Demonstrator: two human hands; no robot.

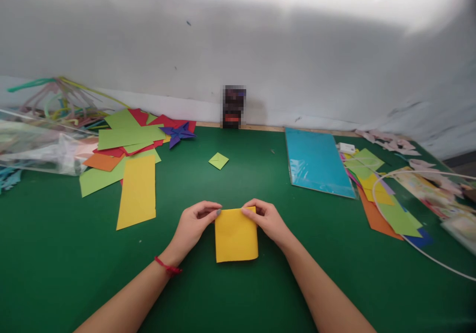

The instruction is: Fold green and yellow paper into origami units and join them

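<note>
Plastic bag (pixel 48 149): one, clear, running off the left edge of the frame.
Paper pile (pixel 130 137): left of frame; green, red and orange sheets, too overlapped to count.
Yellow strip (pixel 138 194): one, left of centre, lying at the pile's near side; green tabletop (pixel 208 298) shows between it and the left hand.
Purple star (pixel 178 134): one, upper left of centre, at the pile's right edge.
Left hand (pixel 191 226): thumb and fingers pinching the yellow square's upper left corner.
Green diamond (pixel 218 161): one, centre of frame, well apart, green surface on all sides.
Yellow square (pixel 236 236): one sheet of paper, lower centre, between both hands.
Right hand (pixel 267 220): pinching its top edge near the upper right corner.
Blue pack (pixel 316 162): one, right of centre.
White cord (pixel 377 201): one, far right, looping over coloured sheets.
</note>
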